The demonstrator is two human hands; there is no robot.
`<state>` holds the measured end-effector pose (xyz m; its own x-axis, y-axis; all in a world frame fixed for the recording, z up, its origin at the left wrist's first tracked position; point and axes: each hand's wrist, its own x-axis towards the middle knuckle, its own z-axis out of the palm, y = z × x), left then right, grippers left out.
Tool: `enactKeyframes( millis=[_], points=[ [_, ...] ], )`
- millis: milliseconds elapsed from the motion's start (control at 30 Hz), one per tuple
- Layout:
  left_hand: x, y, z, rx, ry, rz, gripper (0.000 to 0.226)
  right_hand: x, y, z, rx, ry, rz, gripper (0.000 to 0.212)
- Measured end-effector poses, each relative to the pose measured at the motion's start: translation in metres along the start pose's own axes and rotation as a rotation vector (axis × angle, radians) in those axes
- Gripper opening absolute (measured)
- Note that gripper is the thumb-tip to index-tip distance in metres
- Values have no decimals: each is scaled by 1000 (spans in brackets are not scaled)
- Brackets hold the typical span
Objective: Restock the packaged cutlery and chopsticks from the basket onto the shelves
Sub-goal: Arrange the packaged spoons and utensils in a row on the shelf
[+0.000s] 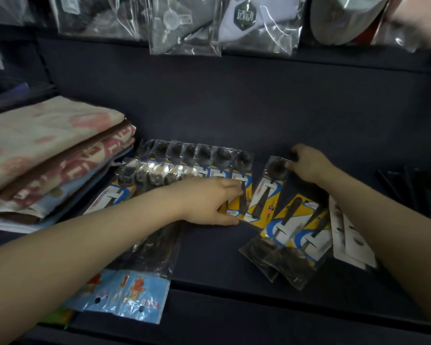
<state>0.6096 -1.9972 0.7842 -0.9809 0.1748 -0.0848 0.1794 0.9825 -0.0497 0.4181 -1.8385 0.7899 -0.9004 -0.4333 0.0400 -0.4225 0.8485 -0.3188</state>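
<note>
Several packaged spoons [184, 158] on yellow and blue cards lie in an overlapping row on the dark shelf [309, 108]. My left hand [209, 200] rests on the row's right end, fingers on the last pack. My right hand [309, 165] pinches the top of a separate spoon pack [266, 192] lying just right of the row. Two more spoon packs [289, 242] lie turned the other way under my right forearm. Chopstick packs with blue cartoon cards [135, 290] lie at the shelf's front under my left forearm. No basket is in view.
Folded towels [47, 150] are stacked at the left. White carded packs [351, 237] lie at the right, with dark packaged items [408, 185] beyond them. Bagged goods [184, 23] hang above the shelf. The shelf's front lip [234, 295] runs below.
</note>
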Motion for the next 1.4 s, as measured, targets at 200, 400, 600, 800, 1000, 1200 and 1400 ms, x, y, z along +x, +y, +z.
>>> enactKeyframes(
  millis=[200,400,600,800,1000,1200,1400],
  points=[
    [12,-3,0,-28,-45,-3,65,5,11,-6,714,-125,108,17],
    [13,-6,6,-55,14,6,69,20,-5,0,768,-136,82,28],
    [13,-2,7,-31,53,-1,68,34,-25,27,700,34,123,23],
    [17,11,7,53,93,-5,73,28,-26,27,652,-2,139,18],
    [19,10,9,78,113,-1,66,23,-1,-6,766,125,185,12],
    [20,12,12,74,150,-4,62,-7,26,-57,971,552,198,26],
    [21,13,11,97,74,-35,57,-46,12,-65,1176,349,117,25]
  ],
)
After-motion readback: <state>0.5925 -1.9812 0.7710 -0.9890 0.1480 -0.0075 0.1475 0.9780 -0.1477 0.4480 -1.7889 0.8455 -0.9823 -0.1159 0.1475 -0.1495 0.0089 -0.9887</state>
